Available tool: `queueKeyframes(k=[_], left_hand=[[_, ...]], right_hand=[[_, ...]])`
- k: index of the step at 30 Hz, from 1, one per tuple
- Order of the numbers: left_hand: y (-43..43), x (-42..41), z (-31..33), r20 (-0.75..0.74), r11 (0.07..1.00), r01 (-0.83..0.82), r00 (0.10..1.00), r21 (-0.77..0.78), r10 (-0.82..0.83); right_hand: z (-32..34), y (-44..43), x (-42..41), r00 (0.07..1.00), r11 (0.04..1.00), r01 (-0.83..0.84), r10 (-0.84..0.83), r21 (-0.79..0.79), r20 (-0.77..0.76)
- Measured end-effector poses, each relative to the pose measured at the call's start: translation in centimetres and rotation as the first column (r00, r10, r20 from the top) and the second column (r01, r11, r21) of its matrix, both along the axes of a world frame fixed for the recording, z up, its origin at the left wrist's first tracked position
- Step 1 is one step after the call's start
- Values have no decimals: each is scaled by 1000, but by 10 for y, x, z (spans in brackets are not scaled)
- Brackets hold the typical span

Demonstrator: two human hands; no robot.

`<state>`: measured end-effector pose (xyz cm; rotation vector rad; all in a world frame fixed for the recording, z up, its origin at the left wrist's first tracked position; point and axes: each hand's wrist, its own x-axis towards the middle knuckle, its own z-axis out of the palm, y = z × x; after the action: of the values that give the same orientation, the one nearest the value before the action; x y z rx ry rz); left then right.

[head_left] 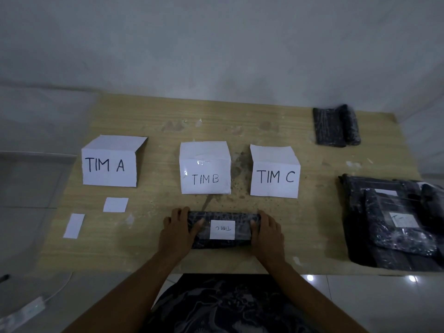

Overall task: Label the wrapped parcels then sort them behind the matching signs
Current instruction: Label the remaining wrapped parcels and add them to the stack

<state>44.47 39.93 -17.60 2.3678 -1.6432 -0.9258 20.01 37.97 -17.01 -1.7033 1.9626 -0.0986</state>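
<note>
A dark wrapped parcel [240, 221] lies on the wooden table [149, 248] in front of the signs, with a white label [222, 230] reading TIM C upside down on its top. My left hand [179, 233] grips its left end and my right hand [266, 233] grips its right end. Three folded paper signs stand in a row: TIM A [109, 165], TIM B [205, 175] and TIM C [274, 176]. Two blank white labels [115, 204] [74, 225] lie at the left front.
A heap of dark wrapped parcels [394, 227], one with a label, sits at the table's right edge. Another dark parcel [336, 126] lies at the back right. A white wall stands behind the table. A cable and strip lie on the floor at lower left.
</note>
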Motion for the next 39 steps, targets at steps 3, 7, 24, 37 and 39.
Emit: queueKeyframes(k=[3,7,24,37,39], left_hand=[[2,-4,3,-122,979,-204,972,-15,201],[-9,-10,14,-396,957,-282,873,69,286],[-97,-79,111,-798,965,-184,601,-188,-41],[-146,-167,128,-808,962,274,564,-15,-173],[-165,-194,138,-789,953,299,573,-48,-220]], right_hand=[[1,6,-5,1000,1000,-5,5,-20,6],[6,18,-20,999,1000,-24,24,-2,35],[96,-29,-37,652,987,58,-153,153,742],[133,-72,-150,286,820,533,-406,208,868],[139,-83,-184,318,800,580,-397,154,861]])
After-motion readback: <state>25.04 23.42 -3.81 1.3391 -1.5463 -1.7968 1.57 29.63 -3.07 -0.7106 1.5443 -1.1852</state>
